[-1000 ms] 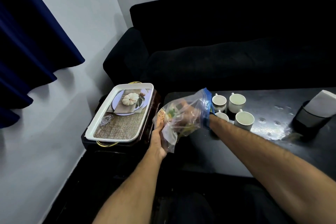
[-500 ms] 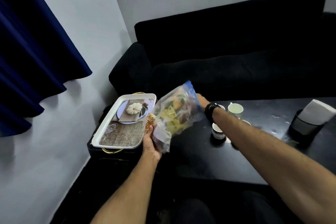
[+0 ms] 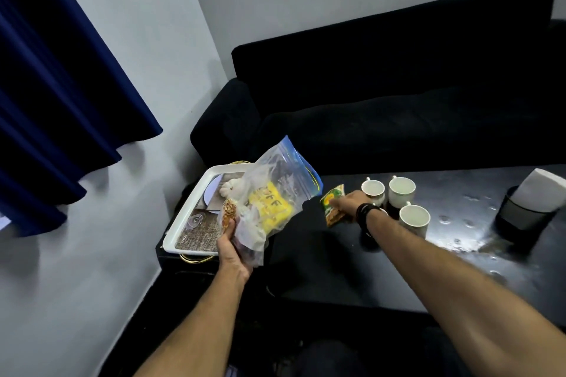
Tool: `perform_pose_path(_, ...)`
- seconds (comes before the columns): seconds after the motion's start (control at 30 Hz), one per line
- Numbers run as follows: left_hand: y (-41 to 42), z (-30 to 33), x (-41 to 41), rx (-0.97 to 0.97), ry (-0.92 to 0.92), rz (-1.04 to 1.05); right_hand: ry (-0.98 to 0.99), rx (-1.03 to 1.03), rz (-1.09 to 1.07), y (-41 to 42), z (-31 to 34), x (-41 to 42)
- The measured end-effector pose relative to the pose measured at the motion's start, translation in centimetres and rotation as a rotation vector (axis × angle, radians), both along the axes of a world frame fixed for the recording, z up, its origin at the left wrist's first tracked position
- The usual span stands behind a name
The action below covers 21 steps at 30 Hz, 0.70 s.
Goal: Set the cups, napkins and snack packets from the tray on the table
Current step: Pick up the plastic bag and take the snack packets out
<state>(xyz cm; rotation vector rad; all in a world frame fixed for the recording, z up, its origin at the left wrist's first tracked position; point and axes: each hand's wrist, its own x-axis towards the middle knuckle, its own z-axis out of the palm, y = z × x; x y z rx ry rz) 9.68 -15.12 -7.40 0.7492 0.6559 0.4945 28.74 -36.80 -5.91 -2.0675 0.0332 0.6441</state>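
My left hand (image 3: pixel 232 249) grips the bottom of a clear zip bag (image 3: pixel 269 193) with a blue seal, held upright over the right edge of the white tray (image 3: pixel 196 193); a yellow packet and others show inside. My right hand (image 3: pixel 349 203) is stretched over the black table (image 3: pixel 321 254) and holds a green and yellow snack packet (image 3: pixel 332 203) just left of the cups. Three white cups (image 3: pixel 401 191) stand together on the table; part of another is hidden behind my wrist.
A napkin holder (image 3: pixel 526 211) with white napkins stands at the table's right. The tray rests on a dark side stand. A black sofa (image 3: pixel 398 101) runs behind the table, and a blue curtain (image 3: pixel 55 86) hangs at the left.
My right hand came out of the bag with a green snack packet and moved right toward the cups. The left hand still holds the bag by the tray.
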Motion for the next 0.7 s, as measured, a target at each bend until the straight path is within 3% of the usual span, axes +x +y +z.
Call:
perform_pose_path(0.13, -0.3, 0.0, -0.1, -0.001, 0.007, -0.035, -0.206, -0.249, -0.005, 0.4, 0.0, -0.8)
perform_pose_path(0.27, -1.0, 0.6, 0.5, -0.001, 0.058, -0.068, -0.626, 0.122, -0.204, 0.9, 3.8, -0.1)
perform_pose_path(0.33, -1.4, 1.0, 0.7, 0.000, 0.052, -0.114, -0.694, 0.260, -0.050, 0.9, 6.5, -0.1)
perform_pose_path(0.4, -1.8, 1.3, 0.9, 0.051, 0.034, -0.146, -0.619, 0.265, 0.195, 1.1, 8.1, -0.3)
perform_pose_path(0.5, -2.6, 1.6, 1.2, 0.108, -0.002, -0.237, -0.122, 0.377, 0.404, 1.3, 9.0, -1.4)
perform_pose_path(0.57, -3.1, 2.1, 1.2, 0.119, 0.008, -0.277, 0.029, 0.412, 0.569, 1.1, 8.9, -2.5)
perform_pose_path(0.63, -3.2, 2.3, 1.2, 0.115, 0.042, -0.277, 0.100, 0.549, 0.587, 0.9, 7.7, -3.2)
perform_pose_path(0.7, -3.3, 2.5, 1.1, 0.087, 0.084, -0.288, 0.158, 0.627, 0.439, 0.9, 6.0, -3.4)
